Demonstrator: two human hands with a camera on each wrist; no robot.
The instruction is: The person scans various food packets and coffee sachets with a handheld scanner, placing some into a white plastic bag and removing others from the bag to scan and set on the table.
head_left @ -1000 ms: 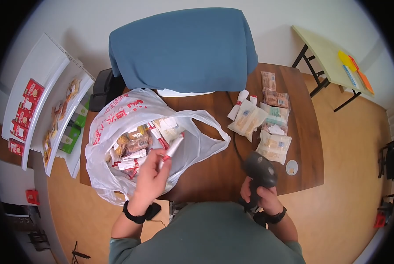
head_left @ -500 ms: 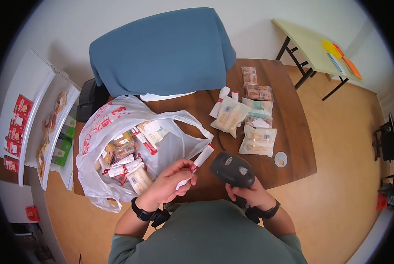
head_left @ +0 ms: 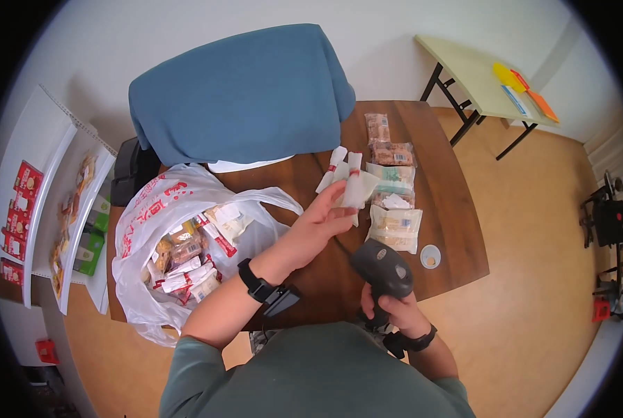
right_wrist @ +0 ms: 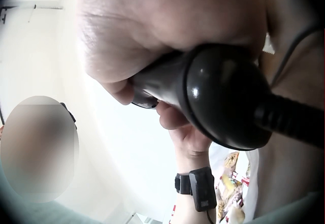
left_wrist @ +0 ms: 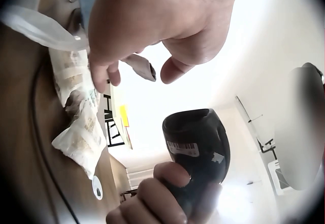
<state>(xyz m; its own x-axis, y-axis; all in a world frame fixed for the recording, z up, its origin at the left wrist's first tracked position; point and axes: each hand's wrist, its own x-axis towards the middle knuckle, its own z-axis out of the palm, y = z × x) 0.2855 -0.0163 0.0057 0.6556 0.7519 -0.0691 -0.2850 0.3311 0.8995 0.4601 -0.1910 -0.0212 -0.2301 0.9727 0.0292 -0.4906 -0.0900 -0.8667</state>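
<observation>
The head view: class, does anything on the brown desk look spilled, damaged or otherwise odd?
Nothing clearly looks spilled or damaged. One oddity: the blue cloth at the back of the desk drapes over something bulky, hiding it. The white plastic bag gapes, with packets inside.

The left hand (left_wrist: 162,18) spread across the top, the end of a slim packet (left_wrist: 142,67) showing between its fingers and thumb. Below, the right hand (left_wrist: 152,199) gripped a black scanner (left_wrist: 199,150); pale packets (left_wrist: 81,142) lay on the desk (left_wrist: 18,153) beside a dark cable (left_wrist: 36,120).

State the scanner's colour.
The scanner is black, best seen in the left wrist view.
</observation>
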